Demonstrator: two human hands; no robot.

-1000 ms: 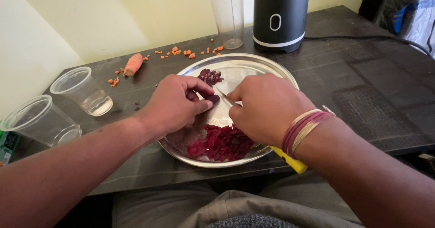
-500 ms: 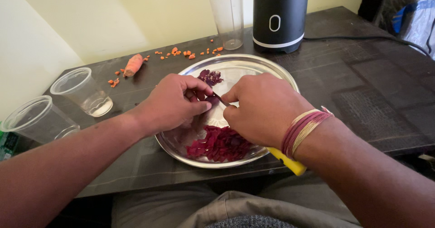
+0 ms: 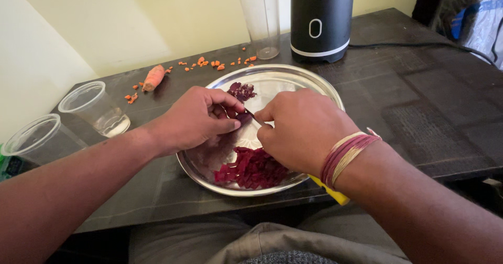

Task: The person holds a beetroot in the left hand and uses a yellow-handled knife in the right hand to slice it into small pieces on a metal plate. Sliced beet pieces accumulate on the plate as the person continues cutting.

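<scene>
Both hands have barely shifted: my left hand (image 3: 201, 118) still pinches the beet piece (image 3: 242, 117) at frame centre over the steel plate (image 3: 314, 83). My right hand (image 3: 301, 127), equally near, grips the knife (image 3: 252, 115), whose blade points up-left into the beet.

Left hand (image 3: 196, 118) pinching dark beet piece (image 3: 242, 118) over steel plate (image 3: 314, 83). Right hand (image 3: 301, 127) gripping knife, yellow handle (image 3: 329, 190) sticking out below wrist, blade (image 3: 251, 115) touching piece. Chopped beet pile (image 3: 252, 168) lying at plate's near edge; smaller heap (image 3: 241, 91) sitting at far side.
</scene>
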